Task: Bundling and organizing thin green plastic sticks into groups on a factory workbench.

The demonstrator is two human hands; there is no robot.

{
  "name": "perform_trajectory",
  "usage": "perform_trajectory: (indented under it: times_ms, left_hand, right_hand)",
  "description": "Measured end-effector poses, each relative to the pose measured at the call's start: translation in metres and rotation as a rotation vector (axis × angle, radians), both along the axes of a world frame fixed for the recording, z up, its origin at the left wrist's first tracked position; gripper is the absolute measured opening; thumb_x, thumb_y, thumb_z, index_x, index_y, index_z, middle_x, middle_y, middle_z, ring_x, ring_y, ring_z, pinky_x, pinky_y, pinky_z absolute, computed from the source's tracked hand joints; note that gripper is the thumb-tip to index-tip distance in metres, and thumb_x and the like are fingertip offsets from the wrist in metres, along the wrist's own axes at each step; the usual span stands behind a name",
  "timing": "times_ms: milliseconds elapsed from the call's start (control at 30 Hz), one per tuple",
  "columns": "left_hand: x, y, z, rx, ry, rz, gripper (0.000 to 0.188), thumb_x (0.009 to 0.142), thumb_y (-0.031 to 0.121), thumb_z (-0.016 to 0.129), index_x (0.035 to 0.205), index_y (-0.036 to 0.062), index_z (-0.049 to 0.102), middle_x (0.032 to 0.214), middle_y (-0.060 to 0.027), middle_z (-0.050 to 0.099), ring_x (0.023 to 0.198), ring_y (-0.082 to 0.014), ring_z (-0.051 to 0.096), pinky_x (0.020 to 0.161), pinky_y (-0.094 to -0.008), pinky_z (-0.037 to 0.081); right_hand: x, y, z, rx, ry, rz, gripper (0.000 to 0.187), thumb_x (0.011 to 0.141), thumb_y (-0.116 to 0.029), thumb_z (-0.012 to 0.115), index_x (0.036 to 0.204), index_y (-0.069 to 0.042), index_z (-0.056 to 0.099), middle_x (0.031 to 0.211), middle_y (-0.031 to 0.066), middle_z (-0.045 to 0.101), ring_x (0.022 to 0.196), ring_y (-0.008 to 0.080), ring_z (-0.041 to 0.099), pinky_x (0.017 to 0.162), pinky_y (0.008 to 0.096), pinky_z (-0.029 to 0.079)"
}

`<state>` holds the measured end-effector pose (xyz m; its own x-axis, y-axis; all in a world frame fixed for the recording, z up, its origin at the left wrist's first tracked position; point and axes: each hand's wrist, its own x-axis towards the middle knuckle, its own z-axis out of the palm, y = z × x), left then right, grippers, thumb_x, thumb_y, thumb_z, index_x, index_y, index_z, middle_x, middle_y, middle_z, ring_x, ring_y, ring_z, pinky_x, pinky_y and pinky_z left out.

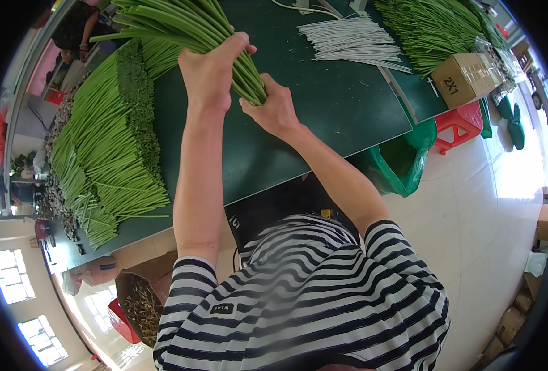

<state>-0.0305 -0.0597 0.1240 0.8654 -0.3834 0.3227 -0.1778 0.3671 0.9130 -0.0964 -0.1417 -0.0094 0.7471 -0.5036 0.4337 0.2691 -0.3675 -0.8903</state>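
Observation:
A thick bunch of long green stems (190, 28) slants above the dark green table (323, 123). My left hand (215, 68) is wrapped round the middle of the bunch. Lower down, near the bunch's end, my right hand (274, 108) closes round the same stems. The far ends fan out to the upper left, past the picture's edge. To the left lies a broad pile of green stems (101, 117) with a dense band of small green heads (139, 105) along its right side. White thin sticks (351, 42) are spread at the far side of the table.
More green stems (434, 31) lie at the far right beside a cardboard box (465, 79). A green bag (403, 164) hangs by the table's right edge, near a red stool (459, 128). A sack of dry scraps (139, 303) stands at lower left. Another person's arm (88, 31) shows at upper left.

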Motion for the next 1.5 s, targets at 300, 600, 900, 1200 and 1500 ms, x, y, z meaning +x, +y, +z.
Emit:
perform_trajectory:
  times_ms: [300,600,900,1200,1500]
  left_hand:
    - [0.001,0.001,0.019,-0.06,-0.093,-0.097,0.021,0.086,0.009,0.085,0.098,-0.0017,0.073,0.084,-0.0093,0.073,0.073,-0.02,0.073,0.068,-0.0333,0.061]
    - [-0.01,0.02,0.051,-0.108,-0.289,0.024,0.016,0.093,0.008,0.078,0.101,-0.0029,0.069,0.083,-0.0147,0.071,0.074,-0.025,0.072,0.068,-0.0369,0.059]
    - [0.018,0.01,-0.013,-0.142,-0.154,0.018,0.017,0.094,0.004,0.079,0.105,-0.0017,0.067,0.086,-0.013,0.071,0.073,-0.024,0.071,0.068,-0.0368,0.059]
    - [0.032,0.031,-0.024,-0.222,-0.12,0.145,0.021,0.093,0.008,0.08,0.104,-0.0016,0.065,0.085,-0.0134,0.07,0.071,-0.0257,0.07,0.069,-0.0391,0.061]
    - [0.039,0.047,-0.04,-0.352,-0.047,0.25,0.017,0.096,0.006,0.076,0.102,-0.0007,0.062,0.082,-0.0122,0.068,0.068,-0.0246,0.069,0.064,-0.0379,0.06]
  right_hand:
    - [0.002,-0.011,0.014,-0.001,0.062,0.024,0.031,0.084,-0.017,0.083,0.098,-0.001,0.06,0.077,0.0141,0.067,0.068,0.0237,0.064,0.069,0.0377,0.054]
    - [0.003,0.02,0.049,0.073,-0.03,0.045,0.033,0.086,-0.019,0.088,0.102,-0.002,0.064,0.078,0.0127,0.069,0.07,0.0217,0.068,0.067,0.0364,0.054]
    - [0.01,-0.004,0.002,-0.009,0.209,0.164,0.049,0.08,-0.028,0.093,0.11,-0.001,0.065,0.091,0.016,0.073,0.083,0.03,0.071,0.079,0.0405,0.056]
    - [-0.011,-0.068,-0.028,-0.63,0.274,0.234,0.084,0.071,-0.032,0.092,0.146,-0.008,0.063,0.139,0.016,0.068,0.134,0.0353,0.057,0.114,0.044,0.047]
    - [-0.035,-0.063,-0.027,-0.432,0.274,0.114,0.042,0.086,-0.006,0.078,0.128,-0.001,0.072,0.133,0.0191,0.071,0.126,0.0375,0.065,0.111,0.0422,0.051]
